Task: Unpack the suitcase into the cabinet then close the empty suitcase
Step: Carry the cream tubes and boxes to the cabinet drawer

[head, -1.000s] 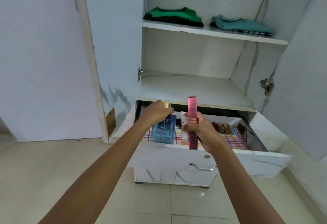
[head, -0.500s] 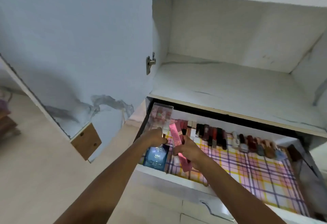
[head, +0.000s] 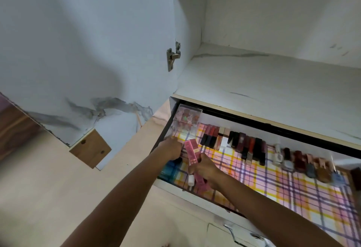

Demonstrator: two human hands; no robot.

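Grip, right hand (head: 207,170): fingers and thumb wrapped round a long pink box (head: 192,154), held slanting with its upper end pointing away from the person. A small white tube (head: 191,180) is caught in the same hold, against the box's lower part.

Grip, left hand (head: 172,148): fingers curled down onto the top of a blue box (head: 170,169), which stands upright at the front left corner of the open drawer (head: 213,120).

Both hands are over the drawer's left end, close together.

Drawer contents:
- checked liner (head: 293,198) in pink, yellow and purple
- clear case (head: 187,117) in the back left corner
- row of lipstick tubes (head: 244,145) along the back
- nail polish bottles (head: 304,163) further right

Above the drawer: white marbled shelf (head: 254,82). To the left: open cabinet door (head: 78,51) with a metal hinge (head: 172,56).
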